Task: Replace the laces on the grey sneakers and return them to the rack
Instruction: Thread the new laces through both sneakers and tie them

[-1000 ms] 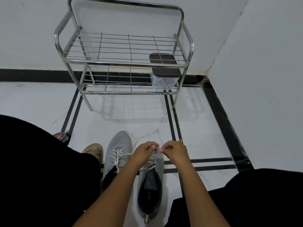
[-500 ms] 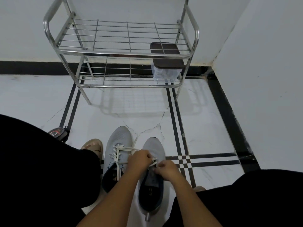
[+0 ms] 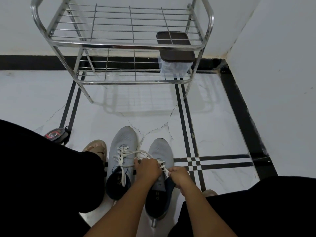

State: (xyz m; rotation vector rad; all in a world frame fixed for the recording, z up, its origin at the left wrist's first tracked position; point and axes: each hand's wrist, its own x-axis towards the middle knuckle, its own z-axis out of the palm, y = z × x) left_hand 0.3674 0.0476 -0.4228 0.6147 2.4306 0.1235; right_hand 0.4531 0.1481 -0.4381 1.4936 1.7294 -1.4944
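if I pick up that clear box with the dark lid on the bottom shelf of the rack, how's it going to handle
The clear box looks like thin plastic, so probably light and rigid. Its dark lid overhangs the body and may simply rest on it, so it could lift off; gripping the walls seems safer. It sits by the rack end post on wire bars, so it might snag when slid.

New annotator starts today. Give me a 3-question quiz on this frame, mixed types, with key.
1. True or false: both grey sneakers sit on the rack.
2. What does the right hand pinch? A) white lace B) rack leg C) box lid
3. Fill in: the lidded box stands on the rack's ____ shelf.

Key: 1 false, they are on the floor. 2 A; the left hand works the same shoe. 3 lower.
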